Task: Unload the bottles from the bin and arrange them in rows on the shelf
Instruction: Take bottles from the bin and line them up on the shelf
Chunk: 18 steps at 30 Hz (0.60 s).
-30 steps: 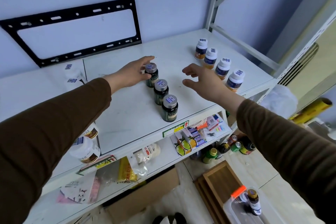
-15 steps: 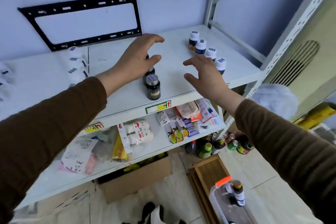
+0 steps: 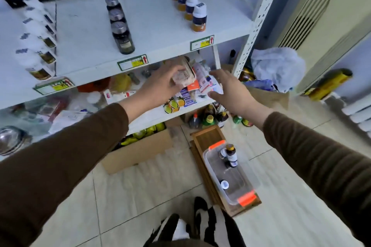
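While both hands hang empty in mid-air with fingers loosely spread, the left hand [image 3: 160, 84] at 12 o'clock of centre and the right hand [image 3: 230, 90] at 1 o'clock, 3 rows already stand on the white metal shelf [image 3: 156, 26]: white-capped bottles [image 3: 38, 46] at 10 o'clock, 3 dark silver-lidded jars [image 3: 120, 26] at 11 o'clock, 4 white-topped orange-based bottles [image 3: 190, 4] at 12 o'clock. At least 2 bottles, judging by an amber bottle [image 3: 230, 154] and a white cap [image 3: 224, 184], remain in the clear orange-latched plastic bin [image 3: 212, 172] on the floor at 5 o'clock. Cluttered packets on the lower shelf [image 3: 186, 110], a cardboard box [image 3: 140, 150] and a wooden tray [image 3: 208, 136] crowd the reach downward.
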Each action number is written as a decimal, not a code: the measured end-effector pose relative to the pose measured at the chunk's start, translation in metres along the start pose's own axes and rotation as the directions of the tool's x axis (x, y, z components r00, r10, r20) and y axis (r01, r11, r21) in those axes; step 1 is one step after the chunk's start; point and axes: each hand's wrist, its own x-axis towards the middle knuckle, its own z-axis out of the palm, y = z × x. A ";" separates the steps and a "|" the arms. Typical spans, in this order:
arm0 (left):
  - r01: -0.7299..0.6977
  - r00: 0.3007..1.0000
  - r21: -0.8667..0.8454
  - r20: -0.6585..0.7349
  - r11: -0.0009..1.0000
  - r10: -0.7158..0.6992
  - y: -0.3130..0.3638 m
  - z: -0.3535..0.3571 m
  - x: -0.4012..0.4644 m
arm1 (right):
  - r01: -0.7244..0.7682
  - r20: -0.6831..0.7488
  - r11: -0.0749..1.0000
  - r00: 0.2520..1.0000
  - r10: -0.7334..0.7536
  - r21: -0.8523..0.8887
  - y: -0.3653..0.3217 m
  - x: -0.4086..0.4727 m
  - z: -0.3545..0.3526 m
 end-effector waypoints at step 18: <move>0.191 0.878 -0.084 0.460 0.978 -0.132 -0.004 0.307 -0.082 | -0.542 0.237 0.839 0.821 0.520 0.037 0.214 -0.168 0.169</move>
